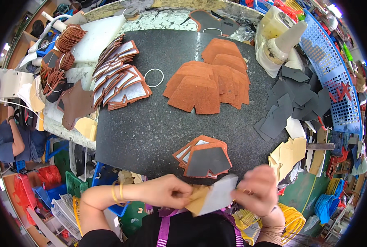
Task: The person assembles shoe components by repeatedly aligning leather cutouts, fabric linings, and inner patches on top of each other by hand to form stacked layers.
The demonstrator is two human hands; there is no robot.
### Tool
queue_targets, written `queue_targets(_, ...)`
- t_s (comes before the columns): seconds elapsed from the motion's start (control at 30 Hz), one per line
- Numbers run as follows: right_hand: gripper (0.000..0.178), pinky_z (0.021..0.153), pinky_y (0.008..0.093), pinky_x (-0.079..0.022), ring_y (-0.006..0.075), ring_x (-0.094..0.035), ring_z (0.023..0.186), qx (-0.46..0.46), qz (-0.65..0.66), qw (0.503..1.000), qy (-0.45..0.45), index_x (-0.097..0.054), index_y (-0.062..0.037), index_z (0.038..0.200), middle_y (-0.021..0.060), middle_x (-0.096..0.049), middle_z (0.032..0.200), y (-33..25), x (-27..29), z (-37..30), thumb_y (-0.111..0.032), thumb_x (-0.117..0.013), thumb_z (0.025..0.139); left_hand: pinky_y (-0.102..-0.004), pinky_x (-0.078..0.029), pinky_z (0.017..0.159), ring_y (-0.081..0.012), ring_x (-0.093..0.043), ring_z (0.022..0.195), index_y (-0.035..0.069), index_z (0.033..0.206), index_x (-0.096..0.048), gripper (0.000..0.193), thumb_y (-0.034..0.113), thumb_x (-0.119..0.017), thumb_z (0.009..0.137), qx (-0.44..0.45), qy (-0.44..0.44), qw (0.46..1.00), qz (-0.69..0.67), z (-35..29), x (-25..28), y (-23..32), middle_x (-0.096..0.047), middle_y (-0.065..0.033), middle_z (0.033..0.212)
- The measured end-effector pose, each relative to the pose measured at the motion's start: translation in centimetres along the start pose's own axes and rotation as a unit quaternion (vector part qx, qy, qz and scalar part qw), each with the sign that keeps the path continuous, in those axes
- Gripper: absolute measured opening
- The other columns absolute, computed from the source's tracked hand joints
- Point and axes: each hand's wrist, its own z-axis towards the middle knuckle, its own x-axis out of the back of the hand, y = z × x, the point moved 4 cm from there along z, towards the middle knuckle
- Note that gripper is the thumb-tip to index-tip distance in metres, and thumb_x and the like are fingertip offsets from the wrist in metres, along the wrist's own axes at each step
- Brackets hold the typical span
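Observation:
My left hand (173,191) pinches a crumpled tan sheet (198,200) just in front of my body. A smooth whitish piece (219,195) lies against that sheet, and whether the two are joined I cannot tell. At its right edge are the fingers of my right hand (257,190), slightly blurred and closed on the piece. Just beyond my hands, on the dark stone slab (130,136), sits a small stack of reddish-brown leather pieces (206,158) with a dark grey patch on top.
Rust-brown suede pieces (200,92) overlap at the slab's middle. White-backed leather pieces (121,76) fan out left, beside a white ring (154,78). Dark grey patches (280,111), tan sheets (288,156) and a blue basket (336,82) line the right. Another person (12,138) is at far left.

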Motion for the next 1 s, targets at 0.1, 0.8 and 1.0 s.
queue_targets(0.1, 0.022, 0.08, 0.0429, -0.05, 0.0229, -0.064, 0.09, -0.088, -0.051, 0.994, -0.047, -0.069, -0.013, 0.084, 0.0025, -0.066, 0.088, 1.6, 1.7, 0.1, -0.012, -0.073, 0.063, -0.0344, -0.044, 0.051, -0.0202, -0.053, 0.05, 0.002, 0.071, -0.056, 0.025, 0.019, -0.058, 0.089, 0.047, -0.044, 0.967, 0.247, -2.0, -0.3, -1.6, -0.052, -0.0085, 0.055)
queue_targets(0.8, 0.016, 0.055, 0.0267, -0.05, 0.0142, -0.064, 0.058, -0.435, 0.233, 0.861, -0.121, -0.065, 0.003, 0.087, 0.0108, -0.064, 0.07, 7.1, -5.1, 0.3, -0.011, -0.071, 0.084, -0.0419, -0.045, 0.047, -0.0338, -0.058, 0.05, 0.003, 0.061, -0.057, 0.036, 0.025, -0.062, 0.089, -0.067, 0.332, 0.871, 0.356, 1.9, 2.8, 2.9, -0.056, -0.0167, 0.054)
queue_targets(1.0, 0.014, 0.054, 0.0277, -0.049, 0.0153, -0.064, 0.058, -0.43, 0.233, 0.861, -0.138, -0.064, 0.0027, 0.086, 0.011, -0.064, 0.07, 7.4, -5.2, 0.4, -0.011, -0.07, 0.085, -0.0408, -0.046, 0.045, -0.0326, -0.059, 0.049, 0.004, 0.063, -0.058, 0.035, 0.026, -0.063, 0.089, -0.073, 0.335, 0.864, 0.37, 2.2, 2.6, 2.8, -0.056, -0.0149, 0.053)
